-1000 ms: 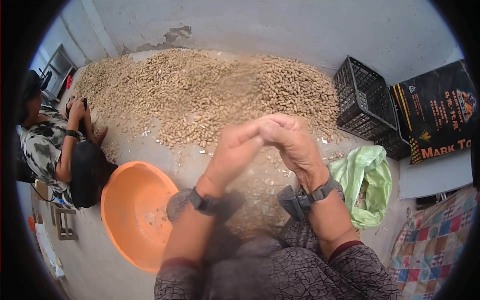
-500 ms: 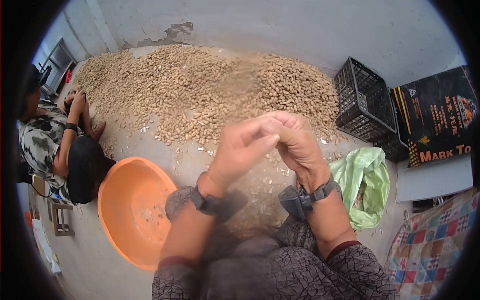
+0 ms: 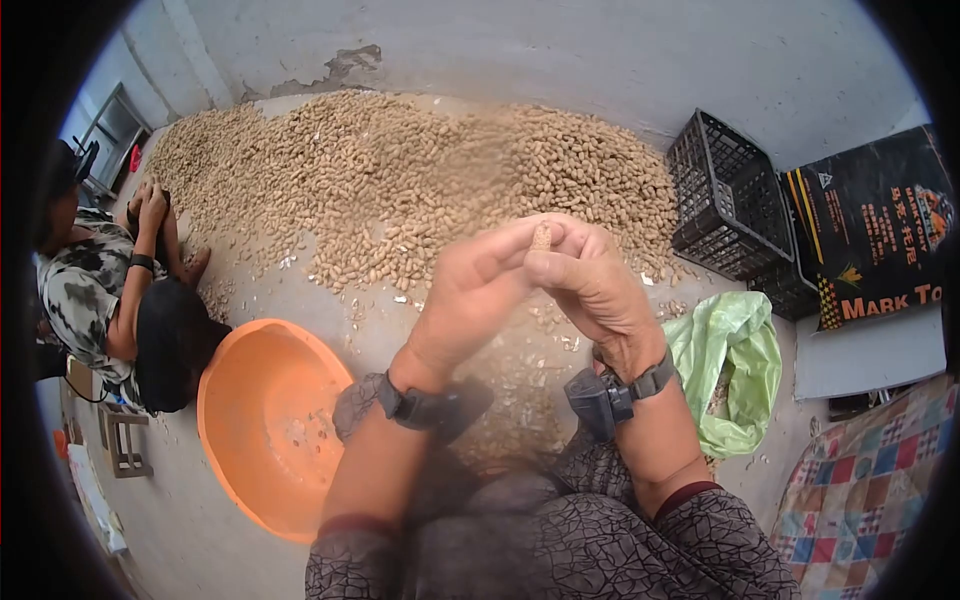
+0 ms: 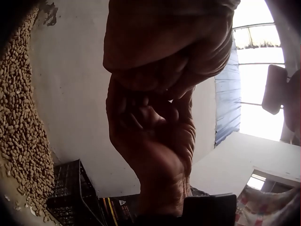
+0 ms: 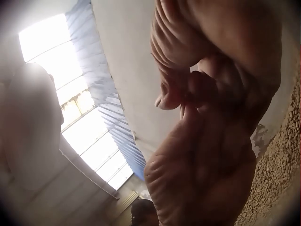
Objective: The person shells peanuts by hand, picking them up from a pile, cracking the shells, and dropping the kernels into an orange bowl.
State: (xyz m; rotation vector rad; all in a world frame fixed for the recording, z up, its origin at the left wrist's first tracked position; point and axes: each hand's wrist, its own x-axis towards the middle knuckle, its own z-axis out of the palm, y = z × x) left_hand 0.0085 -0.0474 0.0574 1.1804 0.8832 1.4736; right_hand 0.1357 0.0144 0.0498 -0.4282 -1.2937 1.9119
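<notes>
A single peanut (image 3: 541,237) in its shell shows between the fingertips of both hands, held up in front of the body. My right hand (image 3: 598,290) pinches it, the thumb lying just below its near end. From the other side my left hand (image 3: 470,295) meets it with curled fingers, their tips partly hidden behind the right thumb. In the left wrist view the right hand (image 4: 157,146) has its fingers bent inward, right against the left hand (image 4: 164,42). Both palms are in shadow there.
A long peanut heap (image 3: 400,190) lies along the wall. An orange basin (image 3: 250,430) stands at left, near a seated person (image 3: 95,290). To the right are a black crate (image 3: 725,205), a green sack (image 3: 735,350), a black printed bag (image 3: 870,230) and a patchwork cloth (image 3: 860,490).
The right thumb has shifted over the left hand's fingertips, and the peanut, hidden before, now shows above it. Both hands stay together in nearly the same place.
</notes>
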